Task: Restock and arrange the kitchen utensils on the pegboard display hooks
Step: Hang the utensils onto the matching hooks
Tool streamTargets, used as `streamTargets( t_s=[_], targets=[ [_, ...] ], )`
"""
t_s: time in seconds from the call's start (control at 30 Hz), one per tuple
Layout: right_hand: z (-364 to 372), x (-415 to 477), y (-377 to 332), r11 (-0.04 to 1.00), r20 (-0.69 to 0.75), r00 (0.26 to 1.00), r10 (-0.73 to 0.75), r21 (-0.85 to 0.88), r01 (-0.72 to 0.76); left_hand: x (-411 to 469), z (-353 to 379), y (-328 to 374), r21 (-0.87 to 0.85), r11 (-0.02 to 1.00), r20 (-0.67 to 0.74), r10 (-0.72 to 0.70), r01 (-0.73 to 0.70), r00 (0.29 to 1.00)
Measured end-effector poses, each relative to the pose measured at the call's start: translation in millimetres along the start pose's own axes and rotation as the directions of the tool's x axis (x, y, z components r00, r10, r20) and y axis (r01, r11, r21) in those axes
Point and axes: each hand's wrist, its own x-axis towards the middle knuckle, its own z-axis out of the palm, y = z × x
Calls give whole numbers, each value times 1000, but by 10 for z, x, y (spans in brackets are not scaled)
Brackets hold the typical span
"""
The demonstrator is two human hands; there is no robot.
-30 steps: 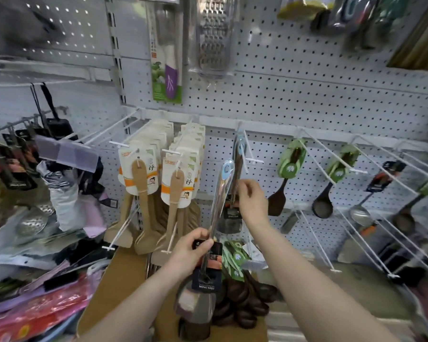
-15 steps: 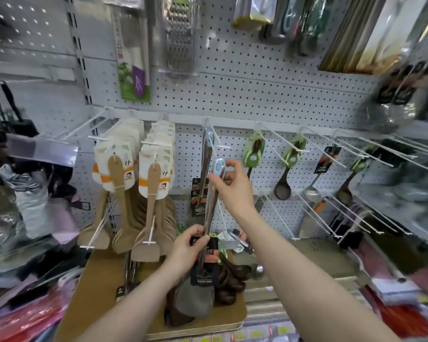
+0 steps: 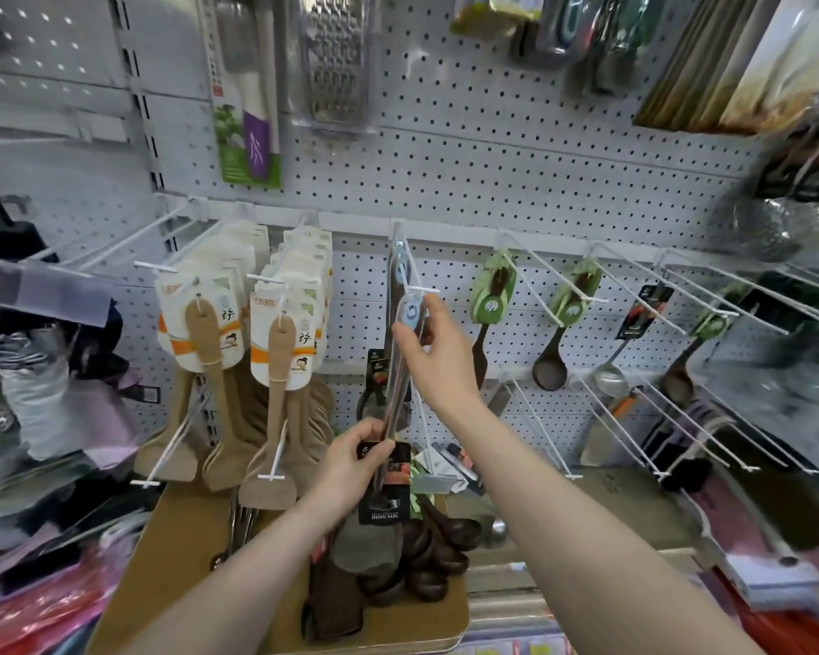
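Just beside spatula (image 3: 395,394), dark ladles (image 3: 462,530) on cardboard (image 3: 171,560).

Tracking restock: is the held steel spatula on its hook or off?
Off: long steel spatula, blue loop below white hook tip, held by left hand, right hand.

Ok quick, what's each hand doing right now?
Left hand: holds the spatula low, by its black label.
Right hand: pinches the spatula's top end, near a hook.

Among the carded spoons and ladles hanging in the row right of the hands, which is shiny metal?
The ladle, third hook from the right hand, under a black card. Its bowl is silvery; the spoons beside it are dark brown with green cards.
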Motion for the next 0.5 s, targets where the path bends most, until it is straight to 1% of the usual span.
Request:
streamTargets(
  t_s=[0.07,0.17,0.27,0.33,0.43,0.5],
  targets=[
    [41,86,61,1000,11,1000,-2,12,1,76,14,4,2,1000,-1,-14,14,1000],
    [125,255,118,998,19,999,47,39,-47,265,7,-30,25,999,-17,-32,33,999],
    [209,428,176,993,28,997,70,90,-72,499,-15,-56,20,996,-26,-91,92,996],
    [270,552,214,985,29,994,103,139,-106,679,-15,-55,46,991,-45,-127,129,991],
    [340,705,277,976,44,990,137,167,-142,899,0,-61,2,984,-84,-178,178,981],
    [364,767,346,980,56,992,117,153,-125,1031,30,-90,17,983,-92,-183,185,979]
  ],
)
